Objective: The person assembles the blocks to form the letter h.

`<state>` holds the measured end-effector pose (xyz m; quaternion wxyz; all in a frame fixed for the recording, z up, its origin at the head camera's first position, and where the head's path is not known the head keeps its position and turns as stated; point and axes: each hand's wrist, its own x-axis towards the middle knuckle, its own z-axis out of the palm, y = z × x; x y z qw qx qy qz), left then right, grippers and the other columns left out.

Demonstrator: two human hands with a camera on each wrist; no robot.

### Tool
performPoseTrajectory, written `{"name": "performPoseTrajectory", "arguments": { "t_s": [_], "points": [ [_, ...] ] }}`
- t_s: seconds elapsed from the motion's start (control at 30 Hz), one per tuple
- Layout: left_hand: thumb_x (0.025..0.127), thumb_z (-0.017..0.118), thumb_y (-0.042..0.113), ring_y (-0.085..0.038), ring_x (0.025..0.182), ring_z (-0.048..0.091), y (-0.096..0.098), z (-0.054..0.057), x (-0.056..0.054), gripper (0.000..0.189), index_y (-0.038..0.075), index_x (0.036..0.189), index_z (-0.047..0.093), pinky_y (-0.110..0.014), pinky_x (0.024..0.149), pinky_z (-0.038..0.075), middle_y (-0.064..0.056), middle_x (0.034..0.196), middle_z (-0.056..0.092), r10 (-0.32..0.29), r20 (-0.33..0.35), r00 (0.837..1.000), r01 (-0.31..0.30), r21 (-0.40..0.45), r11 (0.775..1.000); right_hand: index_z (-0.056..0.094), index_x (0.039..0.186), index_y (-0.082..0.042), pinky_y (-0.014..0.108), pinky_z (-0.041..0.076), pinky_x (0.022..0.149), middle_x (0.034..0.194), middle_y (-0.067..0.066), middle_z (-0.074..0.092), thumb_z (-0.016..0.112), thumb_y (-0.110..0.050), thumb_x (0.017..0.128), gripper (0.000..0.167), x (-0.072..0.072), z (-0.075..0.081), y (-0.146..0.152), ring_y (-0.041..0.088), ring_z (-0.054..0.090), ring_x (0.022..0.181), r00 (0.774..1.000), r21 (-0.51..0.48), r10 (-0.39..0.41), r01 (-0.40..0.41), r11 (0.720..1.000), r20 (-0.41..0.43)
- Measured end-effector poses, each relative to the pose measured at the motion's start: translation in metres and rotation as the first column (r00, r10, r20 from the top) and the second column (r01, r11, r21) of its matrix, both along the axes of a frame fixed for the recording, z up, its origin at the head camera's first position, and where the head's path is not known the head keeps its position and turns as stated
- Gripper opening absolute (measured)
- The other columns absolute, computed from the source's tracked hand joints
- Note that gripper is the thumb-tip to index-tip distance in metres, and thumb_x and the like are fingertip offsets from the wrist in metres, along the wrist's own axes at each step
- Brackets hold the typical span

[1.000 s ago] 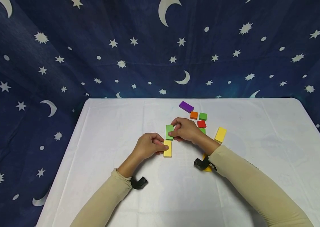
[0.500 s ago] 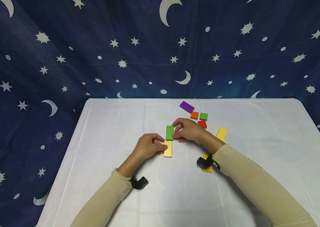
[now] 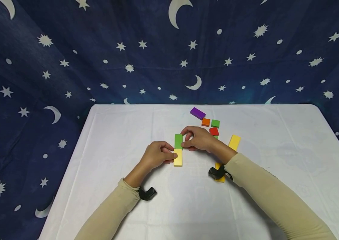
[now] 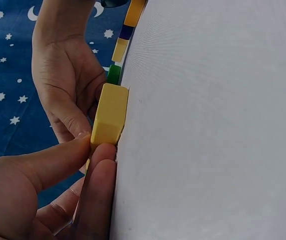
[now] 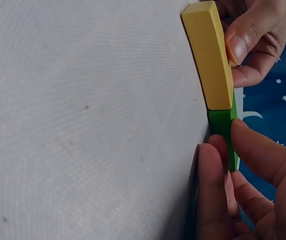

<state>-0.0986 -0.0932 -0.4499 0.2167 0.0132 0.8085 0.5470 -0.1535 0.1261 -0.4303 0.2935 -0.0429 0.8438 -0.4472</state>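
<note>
Two rectangular blocks lie end to end on the white table, lined up and touching. The nearer one is a yellow block (image 3: 178,162); the farther is a green block (image 3: 178,141). My left hand (image 3: 156,154) pinches the yellow block from its left side, thumb against it. From the right, my right hand (image 3: 199,138) holds the green block between thumb and fingers. In the left wrist view the yellow block (image 4: 110,112) stands in front and hides most of the green. The right wrist view shows the joint between yellow block (image 5: 209,60) and green block (image 5: 222,125).
Past my right hand lie a purple block (image 3: 198,113), an orange block (image 3: 206,122), a small green block (image 3: 215,123) and a red block (image 3: 214,131). Another yellow block (image 3: 234,142) sits beside the right forearm. A yellow-orange block (image 3: 220,179) is partly covered by the right wrist's camera.
The green block has shifted slightly left and nearer, now flush with the yellow block's end. My right thumb has drawn back from its top to its right edge. The left hand stays put.
</note>
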Motion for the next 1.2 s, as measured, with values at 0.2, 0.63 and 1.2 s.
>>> {"name": "performPoseTrajectory", "arguments": {
  "t_s": [0.2,0.63,1.2],
  "points": [
    [0.083,0.084,0.013,-0.012,0.063,0.072,0.0005,-0.0008,0.0003,0.021,0.005,0.100,0.074,-0.026,0.061,0.059,-0.003,0.075,0.075,0.007,0.008,1.000,-0.007,0.000,1.000,0.064,0.127,-0.016,0.026,0.058,0.066,0.102,0.008,0.061,0.083,-0.022,0.087,0.045,0.0016,-0.0013,0.0003,0.018,0.064,0.072,0.999,0.015,0.022,-0.021,1.000,-0.034],
    [0.083,0.085,0.011,-0.011,0.064,0.072,0.0023,-0.0013,0.0005,0.018,0.004,0.097,0.075,-0.026,0.061,0.059,-0.003,0.076,0.075,0.028,0.022,0.999,-0.028,0.008,1.000,0.063,0.126,-0.017,0.027,0.052,0.069,0.104,0.007,0.063,0.087,-0.028,0.081,0.052,0.0017,-0.0021,0.0006,0.022,0.059,0.083,0.993,0.068,0.065,-0.058,0.996,-0.096],
    [0.082,0.085,0.010,-0.011,0.063,0.072,0.0015,0.0000,0.0012,0.020,0.003,0.097,0.075,-0.026,0.060,0.060,-0.005,0.077,0.076,0.007,-0.007,1.000,-0.007,-0.002,1.000,0.063,0.122,-0.018,0.032,0.046,0.077,0.102,0.004,0.064,0.092,-0.031,0.075,0.056,0.0014,-0.0032,0.0001,0.022,0.056,0.090,0.986,0.111,0.091,-0.075,0.991,-0.139]
  ]
}}
